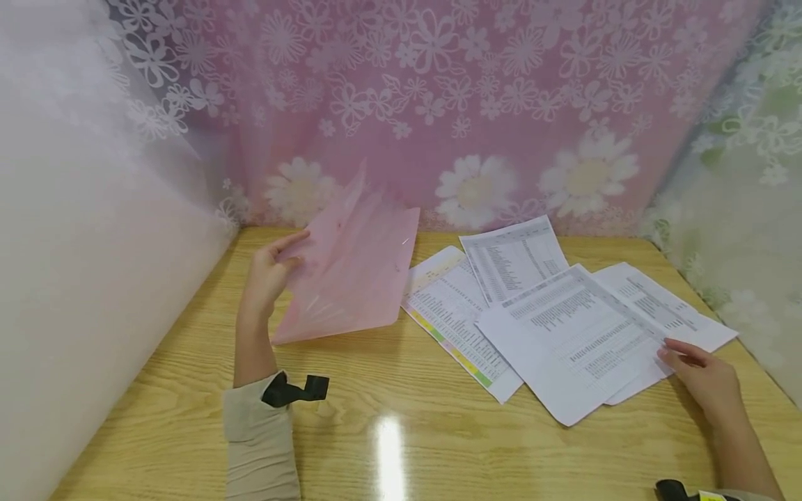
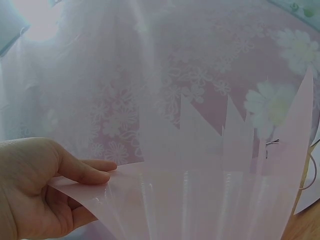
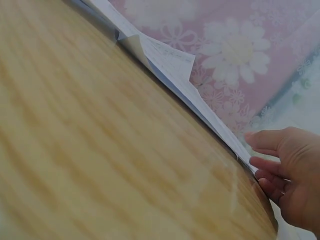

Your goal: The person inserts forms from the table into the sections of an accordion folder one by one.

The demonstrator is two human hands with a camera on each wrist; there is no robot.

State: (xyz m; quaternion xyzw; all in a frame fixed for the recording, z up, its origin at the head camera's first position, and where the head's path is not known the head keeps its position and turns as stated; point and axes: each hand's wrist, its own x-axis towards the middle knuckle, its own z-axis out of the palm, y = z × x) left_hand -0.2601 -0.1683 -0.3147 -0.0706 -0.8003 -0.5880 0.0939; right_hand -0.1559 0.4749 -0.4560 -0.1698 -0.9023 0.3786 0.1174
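Observation:
On the left of the head view, my left hand (image 1: 262, 282) grips a translucent pink file folder (image 1: 357, 271) by its left edge. In the left wrist view the thumb lies over the edge and the fingers are under it; the folder stands spread, with several pointed pocket dividers (image 2: 200, 125) rising from it. At the right, my right hand (image 1: 711, 383) holds the right edge of the front printed sheet (image 1: 570, 341) between thumb and fingers. That sheet overlaps the other papers. The right wrist view shows the papers edge-on (image 3: 200, 107), low over the table.
Other printed sheets lie fanned behind the front one: one with coloured bands (image 1: 454, 313), one at the back (image 1: 516, 257) and one at the right (image 1: 658, 306). The wooden table (image 1: 351, 424) meets a pink flowered curtain (image 1: 401, 125) behind and a pale wall (image 1: 113, 229) at left.

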